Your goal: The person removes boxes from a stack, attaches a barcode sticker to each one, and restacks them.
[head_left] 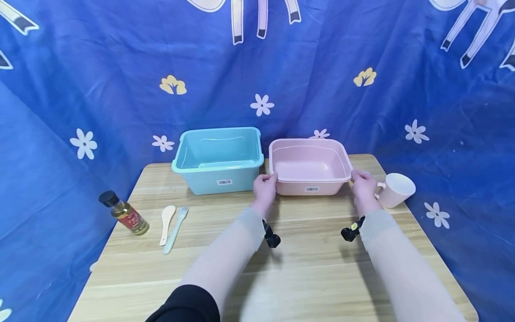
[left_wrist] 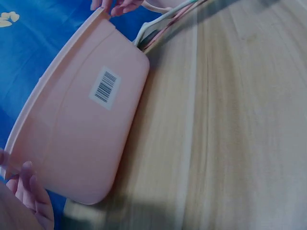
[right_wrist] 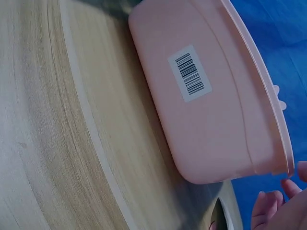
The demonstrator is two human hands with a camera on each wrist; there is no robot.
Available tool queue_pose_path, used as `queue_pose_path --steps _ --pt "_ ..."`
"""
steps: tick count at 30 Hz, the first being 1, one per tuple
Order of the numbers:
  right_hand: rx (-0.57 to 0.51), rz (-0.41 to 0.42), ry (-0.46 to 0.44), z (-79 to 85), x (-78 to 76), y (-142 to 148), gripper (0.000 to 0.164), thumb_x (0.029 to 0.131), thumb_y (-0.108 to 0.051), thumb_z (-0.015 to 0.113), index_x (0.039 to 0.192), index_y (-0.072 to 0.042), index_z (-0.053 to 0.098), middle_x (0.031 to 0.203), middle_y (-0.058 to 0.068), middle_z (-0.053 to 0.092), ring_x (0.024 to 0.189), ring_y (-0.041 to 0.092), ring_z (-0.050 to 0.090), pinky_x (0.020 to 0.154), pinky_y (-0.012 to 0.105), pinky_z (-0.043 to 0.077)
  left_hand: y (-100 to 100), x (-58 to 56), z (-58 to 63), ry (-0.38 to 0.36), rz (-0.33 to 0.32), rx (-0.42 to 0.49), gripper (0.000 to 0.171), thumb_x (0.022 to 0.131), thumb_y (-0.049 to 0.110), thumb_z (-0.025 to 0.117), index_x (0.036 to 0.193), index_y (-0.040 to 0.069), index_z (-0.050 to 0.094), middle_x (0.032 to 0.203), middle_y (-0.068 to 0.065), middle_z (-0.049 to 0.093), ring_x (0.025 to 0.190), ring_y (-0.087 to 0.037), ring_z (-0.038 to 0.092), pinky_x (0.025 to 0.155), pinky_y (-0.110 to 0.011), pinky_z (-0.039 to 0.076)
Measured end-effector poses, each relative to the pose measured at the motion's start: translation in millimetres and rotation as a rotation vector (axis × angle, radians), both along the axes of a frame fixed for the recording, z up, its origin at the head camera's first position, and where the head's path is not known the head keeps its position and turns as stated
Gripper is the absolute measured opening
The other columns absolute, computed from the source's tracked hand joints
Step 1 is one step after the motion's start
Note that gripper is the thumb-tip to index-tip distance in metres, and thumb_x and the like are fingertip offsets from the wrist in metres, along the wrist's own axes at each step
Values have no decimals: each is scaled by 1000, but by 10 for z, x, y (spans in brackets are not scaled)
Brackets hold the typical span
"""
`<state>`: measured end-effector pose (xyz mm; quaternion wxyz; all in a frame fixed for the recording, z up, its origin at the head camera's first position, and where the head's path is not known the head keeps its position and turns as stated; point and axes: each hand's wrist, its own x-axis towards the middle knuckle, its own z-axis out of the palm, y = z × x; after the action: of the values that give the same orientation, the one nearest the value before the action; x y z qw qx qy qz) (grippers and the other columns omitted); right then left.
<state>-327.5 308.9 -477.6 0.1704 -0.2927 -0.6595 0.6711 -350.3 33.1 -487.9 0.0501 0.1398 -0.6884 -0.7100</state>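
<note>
A pink plastic basin [head_left: 310, 188] with a barcode label on its front side stands at the back of the table. My left hand [head_left: 265, 190] holds its left front corner by the rim; in the left wrist view the thumb lies over the rim and the fingers [left_wrist: 29, 189] curl below. At the opposite corner my right hand [head_left: 364, 190] pinches the rim, with bent fingers [right_wrist: 268, 203] at the edge in the right wrist view. Just left of the basin stands a taller light blue basin [head_left: 217, 179]. A white mug [head_left: 397, 190] lies tilted or on its side beside my right hand.
On the table's left lie a white spoon [head_left: 166, 221] and a pale blue fork [head_left: 177, 230]. A bottle of yellow liquid [head_left: 130, 218] with a black cap is at the left edge. Thin white and pink items [left_wrist: 165, 24], partly hidden, lie beyond the basin. A blue cloth [head_left: 281, 80] hangs behind.
</note>
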Motion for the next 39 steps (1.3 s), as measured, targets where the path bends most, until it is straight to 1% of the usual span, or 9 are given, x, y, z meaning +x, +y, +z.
queue_pose_path --steps 2,6,9,13,17,23,31,35,39 --pt "10 3 3 4 -1 3 32 98 -13 60 124 5 61 100 -3 55 100 15 52 92 31 41 -10 10 24 14 -2 -25 19 91 19 70 87 4 58 74 -3 56 81 -37 65 57 -25 46" --pt "-35 13 -12 31 11 14 30 96 -10 63 122 3 61 97 -4 55 102 17 54 86 29 44 -29 30 81 18 -28 -59 19 91 16 69 83 6 55 74 -4 55 75 -30 62 60 -27 47" --pt "-83 18 -32 82 28 33 25 94 -8 64 118 0 62 95 -2 55 92 13 55 75 22 44 -36 35 129 -3 -60 -109 22 91 16 69 79 9 52 76 -6 56 72 -21 57 62 -28 46" --pt "-180 15 -17 182 61 67 18 93 0 62 111 0 60 92 1 55 78 8 55 67 16 47 -31 45 206 -39 -92 -159 24 91 16 69 77 11 50 78 -7 58 73 -19 55 64 -30 47" --pt "-262 42 -8 343 143 143 17 95 1 59 111 -1 55 91 3 59 71 8 61 57 17 51 14 96 321 -37 -115 -175 24 92 16 68 77 11 50 78 -6 57 74 -20 55 64 -30 47" --pt "-194 31 31 763 282 268 12 92 0 61 104 -5 61 78 -2 61 76 14 56 62 22 49 126 170 555 -7 -172 -194 22 93 21 67 81 9 54 78 -7 60 74 -19 58 63 -30 46" --pt "-173 19 189 1504 313 284 9 90 1 65 90 -8 67 79 -2 60 70 11 56 69 21 45 156 184 1105 113 -163 -99 25 92 19 68 76 10 52 73 -8 57 66 -20 57 55 -26 43" --pt "-136 47 204 1794 279 178 6 90 -6 68 92 -11 68 79 -3 61 74 11 56 77 25 44 -21 145 1490 193 -167 -120 22 92 19 67 78 9 53 78 -16 61 69 -23 58 57 -27 43" --pt "-108 70 237 1988 205 -84 7 86 -5 72 92 -8 71 76 -2 65 73 12 59 78 27 47 -344 88 1828 248 -146 -187 18 92 17 65 80 8 56 74 -12 61 72 -25 60 60 -27 43"
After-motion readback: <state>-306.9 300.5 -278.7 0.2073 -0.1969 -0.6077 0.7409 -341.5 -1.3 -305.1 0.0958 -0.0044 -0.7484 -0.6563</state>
